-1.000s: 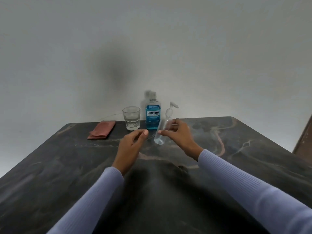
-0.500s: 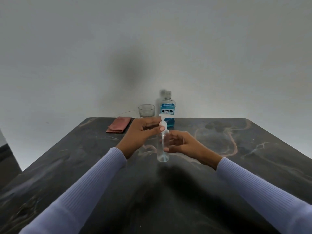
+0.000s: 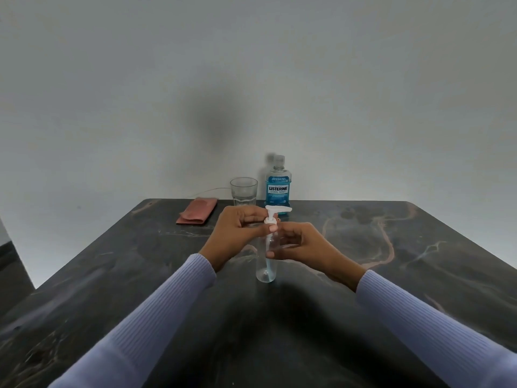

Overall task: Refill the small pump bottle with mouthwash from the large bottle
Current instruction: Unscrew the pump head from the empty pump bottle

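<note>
A small clear pump bottle (image 3: pixel 265 268) stands upright on the dark marble table (image 3: pixel 391 275), in the middle. It looks empty. My right hand (image 3: pixel 300 243) wraps around its body. My left hand (image 3: pixel 240 228) pinches the white collar of the pump head (image 3: pixel 277 210) at the bottle's neck. The pump's spout points right. At the table's far edge stands the large mouthwash bottle (image 3: pixel 278 182), blue, labelled, cap on, behind both hands.
A clear drinking glass (image 3: pixel 244 190) stands just left of the mouthwash bottle. A folded reddish cloth (image 3: pixel 197 214) lies further left at the back. A plain wall rises behind the table. The table's left edge drops off near the frame's left side.
The pump bottle went from tilted in my right hand to standing upright on the table nearer me. My left hand came in and gripped the pump collar.
</note>
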`<state>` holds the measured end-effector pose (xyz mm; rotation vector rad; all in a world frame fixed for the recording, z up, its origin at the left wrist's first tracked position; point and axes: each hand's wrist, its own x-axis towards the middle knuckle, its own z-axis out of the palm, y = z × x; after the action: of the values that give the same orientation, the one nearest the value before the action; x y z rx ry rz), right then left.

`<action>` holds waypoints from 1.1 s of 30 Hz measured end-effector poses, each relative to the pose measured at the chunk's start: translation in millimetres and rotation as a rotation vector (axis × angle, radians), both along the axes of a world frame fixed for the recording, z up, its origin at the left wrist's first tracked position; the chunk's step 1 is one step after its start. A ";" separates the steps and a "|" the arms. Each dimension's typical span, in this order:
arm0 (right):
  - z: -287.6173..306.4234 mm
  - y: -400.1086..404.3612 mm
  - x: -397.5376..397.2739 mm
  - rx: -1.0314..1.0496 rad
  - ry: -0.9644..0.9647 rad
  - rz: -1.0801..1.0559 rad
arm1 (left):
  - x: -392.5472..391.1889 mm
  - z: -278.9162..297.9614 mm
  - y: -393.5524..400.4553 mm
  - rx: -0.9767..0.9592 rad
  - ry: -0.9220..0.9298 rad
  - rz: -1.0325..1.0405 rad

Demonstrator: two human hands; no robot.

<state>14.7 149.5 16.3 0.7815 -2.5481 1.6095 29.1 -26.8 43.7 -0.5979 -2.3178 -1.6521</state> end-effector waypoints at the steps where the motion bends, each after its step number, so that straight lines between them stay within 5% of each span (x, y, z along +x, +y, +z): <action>1: -0.8 -0.6 -0.3 -0.002 0.006 -0.007 | 0.0 -0.6 -0.2 0.006 0.004 0.006; 10: -9.5 -8.9 -0.3 -0.011 0.068 -0.083 | 5.7 -9.4 4.1 0.092 0.108 0.222; 16: -7.6 -4.9 2.5 -0.011 0.067 -0.107 | 11.8 -4.2 -0.6 0.081 0.008 0.059; 28: -2.8 -1.0 12.9 0.000 0.059 -0.143 | 13.1 2.1 3.2 -0.083 0.014 0.050; 33: -3.3 -2.0 15.4 0.026 0.081 -0.201 | 15.4 -1.9 9.8 0.008 0.017 0.156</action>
<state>30.1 147.5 13.0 0.5589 -2.5035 1.4567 44.5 -17.0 41.7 -0.4168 -2.2812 -1.5783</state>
